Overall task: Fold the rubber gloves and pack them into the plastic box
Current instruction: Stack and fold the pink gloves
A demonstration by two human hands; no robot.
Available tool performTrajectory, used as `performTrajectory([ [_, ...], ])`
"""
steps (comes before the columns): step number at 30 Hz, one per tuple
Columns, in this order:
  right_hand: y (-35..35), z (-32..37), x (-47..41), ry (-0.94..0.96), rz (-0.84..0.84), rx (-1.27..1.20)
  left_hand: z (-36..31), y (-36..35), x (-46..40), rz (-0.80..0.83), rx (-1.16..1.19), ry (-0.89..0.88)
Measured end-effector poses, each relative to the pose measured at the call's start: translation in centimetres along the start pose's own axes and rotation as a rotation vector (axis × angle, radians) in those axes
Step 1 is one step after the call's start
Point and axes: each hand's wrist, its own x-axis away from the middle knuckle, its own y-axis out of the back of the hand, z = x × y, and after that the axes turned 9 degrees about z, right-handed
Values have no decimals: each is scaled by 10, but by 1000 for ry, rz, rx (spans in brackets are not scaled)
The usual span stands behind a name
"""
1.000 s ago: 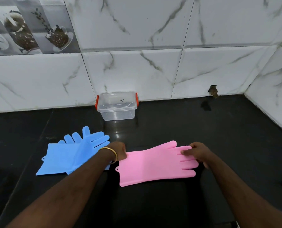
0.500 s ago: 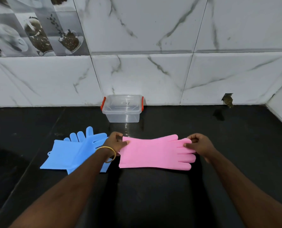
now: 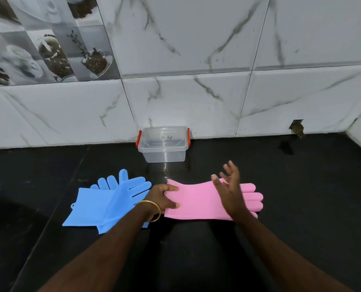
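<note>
A pink rubber glove lies flat on the black counter, cuff to the left, fingers to the right. My left hand grips its cuff edge between thumb and fingers. Lifted above the glove's palm, my right hand has its fingers spread and holds nothing. Two blue rubber gloves lie overlapped to the left, partly under my left forearm. The clear plastic box with red clips and its lid on stands against the wall behind the gloves.
The black counter meets a white marble-tiled wall at the back and a side wall at the far right. A small hole in the tile sits low at the back right.
My right hand let go of the pink glove's fingers, rose and opened over the glove's middle. My left hand still holds the cuff. The camera tilted up slightly.
</note>
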Motion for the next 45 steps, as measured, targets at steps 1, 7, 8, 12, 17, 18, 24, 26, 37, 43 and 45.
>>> performTrajectory([
  [1, -19, 3, 0, -32, 27, -90, 2, -1, 3, 0, -68, -36],
  [7, -84, -4, -12, -138, 51, -237, 12, -1, 8, -17, -207, -126],
  [8, -88, -8, -14, -141, 39, -219, 12, 0, 8, -24, -244, -148],
  [12, -94, -27, -16, -121, -11, -139, 8, -4, 7, -46, -339, -233],
  [17, -94, -32, -17, -102, -7, -143, -15, -18, 14, -55, -354, -383],
  [18, -91, -29, -18, -127, -14, -208, -23, -24, 15, -54, -350, -429],
  [24, -36, -3, -25, -309, -39, -683, -76, -72, 9, 20, -490, -492],
  [26, -8, 2, -26, -317, -40, -691, -85, -91, 2, 68, -542, -457],
  [37, 74, -9, -4, -170, 20, 28, -83, -163, -35, 134, -718, -272],
  [43, 61, -16, -5, 30, 116, 429, -70, -140, -35, 248, -148, -250],
  [45, 61, -23, -7, 7, 145, 521, -64, -131, -37, 280, -18, -172],
])
